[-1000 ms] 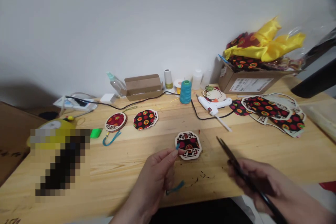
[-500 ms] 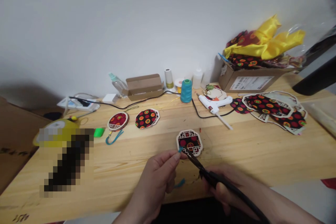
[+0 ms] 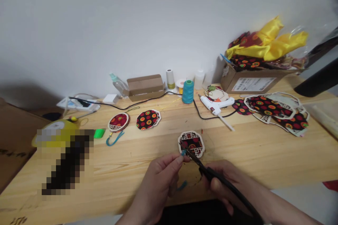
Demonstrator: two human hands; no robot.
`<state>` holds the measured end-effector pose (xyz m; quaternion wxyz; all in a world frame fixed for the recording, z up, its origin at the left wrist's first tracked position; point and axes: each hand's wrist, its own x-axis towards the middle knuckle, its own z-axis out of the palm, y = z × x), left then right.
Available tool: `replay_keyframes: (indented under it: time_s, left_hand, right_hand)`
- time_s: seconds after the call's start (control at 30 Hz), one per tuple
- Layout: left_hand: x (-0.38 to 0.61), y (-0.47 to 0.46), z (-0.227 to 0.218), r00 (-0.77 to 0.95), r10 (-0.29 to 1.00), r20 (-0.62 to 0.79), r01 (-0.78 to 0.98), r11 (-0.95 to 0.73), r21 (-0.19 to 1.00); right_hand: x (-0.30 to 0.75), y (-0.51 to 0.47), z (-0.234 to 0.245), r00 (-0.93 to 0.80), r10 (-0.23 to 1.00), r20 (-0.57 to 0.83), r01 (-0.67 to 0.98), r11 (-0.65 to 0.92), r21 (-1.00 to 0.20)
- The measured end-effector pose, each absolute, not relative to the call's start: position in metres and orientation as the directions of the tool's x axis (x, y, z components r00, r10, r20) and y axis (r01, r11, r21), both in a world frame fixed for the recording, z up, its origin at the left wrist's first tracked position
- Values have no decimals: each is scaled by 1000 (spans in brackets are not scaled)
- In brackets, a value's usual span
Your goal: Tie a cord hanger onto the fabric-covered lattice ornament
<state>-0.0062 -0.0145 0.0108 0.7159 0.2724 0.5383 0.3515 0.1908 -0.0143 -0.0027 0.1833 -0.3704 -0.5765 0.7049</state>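
Observation:
My left hand [image 3: 164, 175] pinches a teal cord [image 3: 183, 153] between thumb and forefinger, one end poking up past the fingertips. Below the hand, another stretch of teal cord shows. Black scissors [image 3: 198, 161] are gripped in my right hand [image 3: 224, 175], their blades pointing up and left beside the cord's end. Whether the blades touch the cord I cannot tell. Just behind the fingertips lies a scalloped ornament [image 3: 192, 142] with a pale lattice frame over dark red patterned fabric, partly covered by the blades.
Behind are a teal thread spool [image 3: 188, 92], a white glue gun [image 3: 216, 105] and an open cardboard box [image 3: 145, 87]. Fabric-covered ornaments [image 3: 148, 119] lie at left and a pile [image 3: 274, 107] at right. A carton of fabric [image 3: 253, 81] stands back right.
The scissor blades have shifted up and left across the ornament, past the cord's end. My left hand has moved slightly right, still pinching the cord.

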Motion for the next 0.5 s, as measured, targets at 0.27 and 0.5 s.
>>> replay_keyframes:
  time_s: [0.27,0.5]
  left_hand:
    - [-10,-12,5,136,806,-577,-292,589,754]
    - [-19,-1,3,-43,846,-531,-524,434,733]
  right_hand:
    - [186,-10,-2,-628,685,-369,135,-371,-919]
    - [187,-11,22,-729,600,-329,339,-101,-935]
